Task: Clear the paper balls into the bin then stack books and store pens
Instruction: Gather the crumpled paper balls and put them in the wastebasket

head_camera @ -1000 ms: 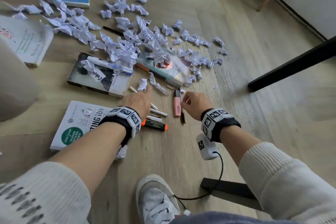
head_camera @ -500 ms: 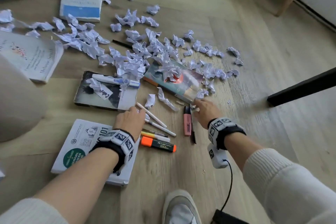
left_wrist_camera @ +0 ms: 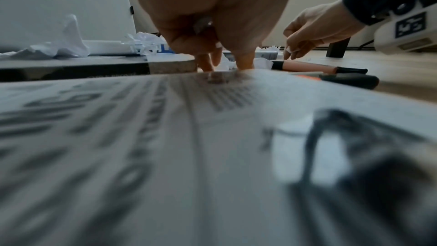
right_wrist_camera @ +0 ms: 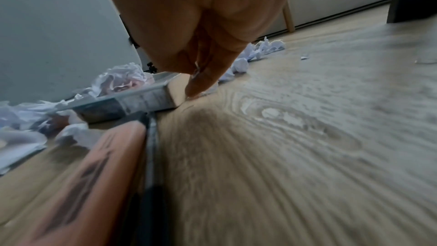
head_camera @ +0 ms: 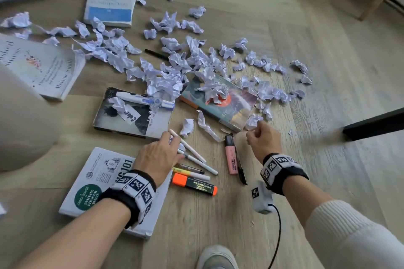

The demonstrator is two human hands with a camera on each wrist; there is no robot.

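Head view: the paper-clearing step is judged to be in hand, barely begun, since crumpled paper balls [head_camera: 172, 81] are spread across the floor [head_camera: 328, 54] through the upper middle of the frame and over the teal book [head_camera: 238, 105] at centre. No bin is seen in any view.

The right hand [head_camera: 263, 144], right of centre, is held with its fingers [right_wrist_camera: 201, 83] curled and drawn together at one paper ball [head_camera: 253, 120] beside the teal book's near corner; whether that ball is already pinched cannot be told.

The left hand [head_camera: 158, 159], left of centre, is laid with fingers extended over the white pens [head_camera: 194, 153], and a small scrap seems caught beneath them, though a firm hold is not shown.

Books lie unstacked and the markers [head_camera: 194, 185] loose at lower centre. Next, a secure gather of the nearest balls is called for, then the bin must be found.
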